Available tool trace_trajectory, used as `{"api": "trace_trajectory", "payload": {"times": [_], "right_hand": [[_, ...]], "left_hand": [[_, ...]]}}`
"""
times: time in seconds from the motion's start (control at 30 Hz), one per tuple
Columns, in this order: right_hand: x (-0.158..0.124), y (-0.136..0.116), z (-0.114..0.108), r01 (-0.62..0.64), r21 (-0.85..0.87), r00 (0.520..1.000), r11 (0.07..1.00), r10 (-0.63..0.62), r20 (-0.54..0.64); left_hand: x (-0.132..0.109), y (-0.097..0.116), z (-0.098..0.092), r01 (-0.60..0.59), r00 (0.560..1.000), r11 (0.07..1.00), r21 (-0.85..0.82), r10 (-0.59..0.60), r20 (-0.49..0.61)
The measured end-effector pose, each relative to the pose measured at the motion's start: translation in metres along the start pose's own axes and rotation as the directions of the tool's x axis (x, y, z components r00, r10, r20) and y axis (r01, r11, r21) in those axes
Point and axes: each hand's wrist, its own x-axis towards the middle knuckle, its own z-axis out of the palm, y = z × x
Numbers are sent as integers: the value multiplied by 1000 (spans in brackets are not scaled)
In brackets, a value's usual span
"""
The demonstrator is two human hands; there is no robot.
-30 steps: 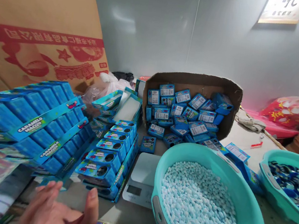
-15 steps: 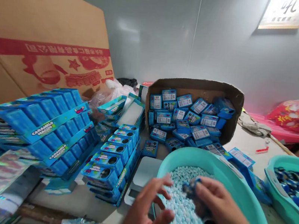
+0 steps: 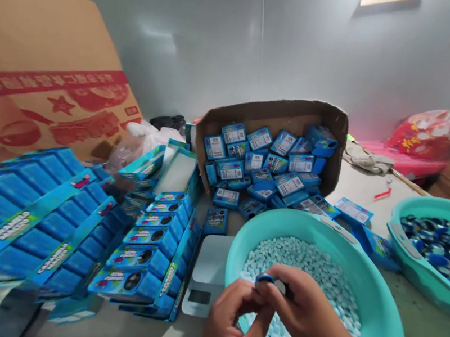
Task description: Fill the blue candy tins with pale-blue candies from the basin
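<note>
My right hand (image 3: pixel 300 300) holds a small round blue-and-silver tin (image 3: pixel 264 278) between thumb and fingers. A second silvery round piece shows among its fingers. My left hand (image 3: pixel 235 321) is closed, its fingertips meeting the tin's near left side; part of the grip is hidden. Both hands are above a turquoise basin (image 3: pixel 386 325) holding many small pale-blue candies (image 3: pixel 300 260). To the right, another turquoise basin (image 3: pixel 412 252) contains many similar round blue and silver tins (image 3: pixel 447 243).
A small scale (image 3: pixel 210 260) lies left of the candy basin. Blue printed display boxes (image 3: pixel 140 269) are stacked on the left, before a big carton (image 3: pixel 36 36). Behind the basin, a tipped carton (image 3: pixel 274 111) holds small blue boxes (image 3: pixel 263 180).
My right hand has brought the tin leftward and down to my left hand. My left fingers, spread before, have closed in on it. The camera view has shifted and tilted.
</note>
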Motion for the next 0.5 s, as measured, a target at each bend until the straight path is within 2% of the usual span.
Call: {"api": "trace_trajectory", "payload": {"times": [0.1, 0.17, 0.23, 0.3, 0.4, 0.5], "right_hand": [[2, 6, -2, 22, -149, 998, 989, -32, -63], [2, 7, -6, 34, -182, 995, 983, -50, -84], [3, 5, -8, 48, -192, 992, 980, -69, -103], [3, 4, -10, 47, -200, 993, 979, -67, -96], [4, 4, -10, 58, -194, 995, 979, -72, -66], [3, 5, -7, 94, -168, 994, 981, -101, -34]], "left_hand": [[4, -10, 1, -117, 987, 980, 159, 97, 127], [4, -14, 0, -51, 993, 987, 155, 32, 116], [4, -14, -3, 78, 994, 996, 52, -82, 78], [6, -12, -6, 145, 987, 987, -65, -140, 83], [14, -8, -9, 141, 988, 981, -133, -130, 87], [19, -8, -13, 109, 994, 992, -59, -107, 36]]}}
